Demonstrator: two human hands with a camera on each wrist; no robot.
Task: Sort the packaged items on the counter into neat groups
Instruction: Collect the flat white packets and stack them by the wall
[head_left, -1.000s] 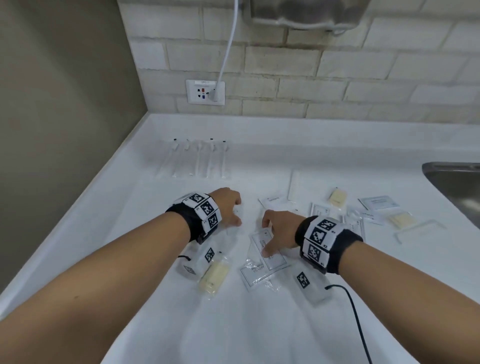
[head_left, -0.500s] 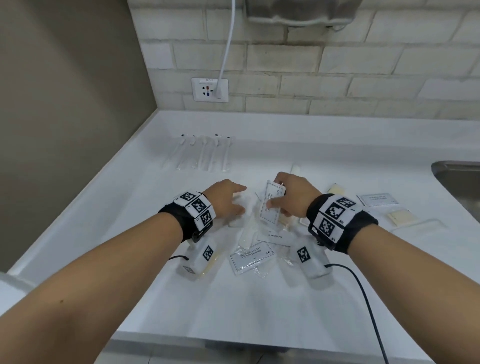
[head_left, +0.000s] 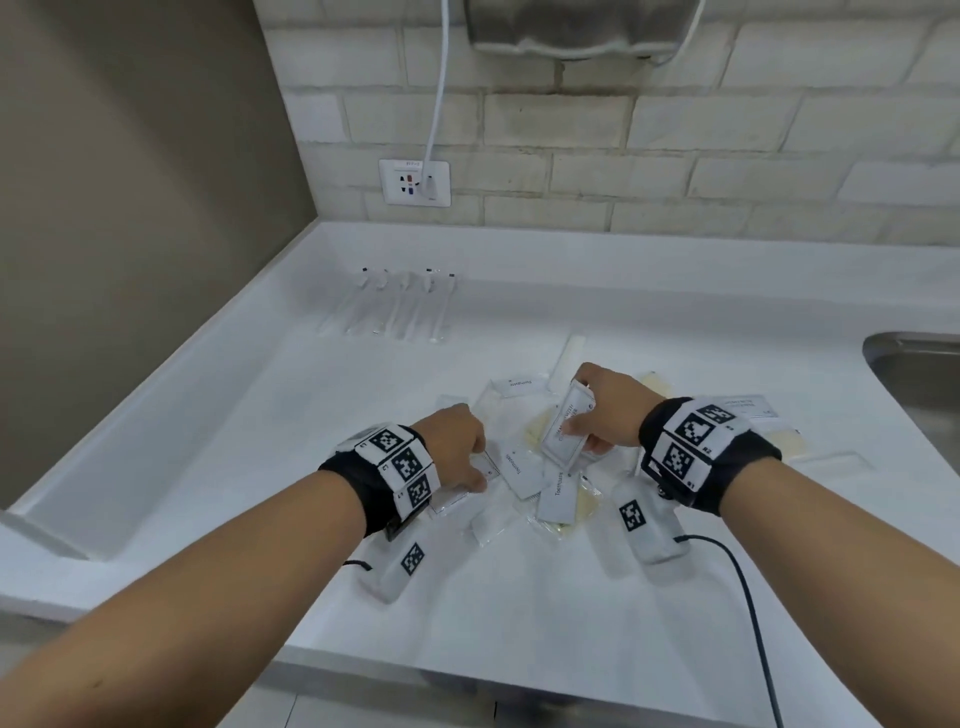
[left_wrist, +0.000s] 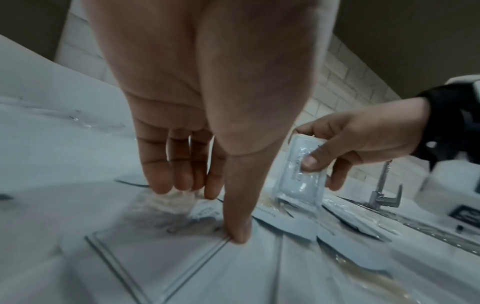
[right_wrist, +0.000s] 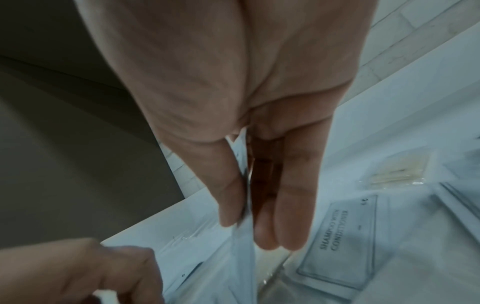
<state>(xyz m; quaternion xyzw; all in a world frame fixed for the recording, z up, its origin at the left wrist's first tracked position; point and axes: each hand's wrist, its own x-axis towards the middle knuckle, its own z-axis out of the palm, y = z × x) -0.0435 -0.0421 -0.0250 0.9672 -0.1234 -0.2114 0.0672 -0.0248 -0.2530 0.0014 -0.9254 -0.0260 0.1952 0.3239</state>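
A heap of small white sachets and clear packets lies on the white counter (head_left: 270, 415). My right hand (head_left: 597, 410) pinches one white sachet (head_left: 566, 431) between thumb and fingers and holds it tilted above the heap; this sachet (left_wrist: 298, 174) also shows in the left wrist view and edge-on as a thin sachet (right_wrist: 245, 236) in the right wrist view. My left hand (head_left: 462, 457) is at the heap's left side. Its thumb presses the corner of a flat bordered sachet (left_wrist: 155, 246), and its straight fingertips (left_wrist: 161, 185) touch a clear packet. Two toothpaste sachets (head_left: 522, 470) lie between the hands.
A row of wrapped toothbrushes (head_left: 400, 306) lies at the back left. More sachets (head_left: 743, 408) and a yellowish packet (head_left: 784, 441) lie to the right, near a steel sink (head_left: 924, 374) with a tap (left_wrist: 384, 189). A shampoo-with-conditioner sachet (right_wrist: 342, 242) lies under my right hand.
My right hand has picked a sachet off the heap and lifted it, tilted up. My left hand has slid slightly right onto a flat sachet.
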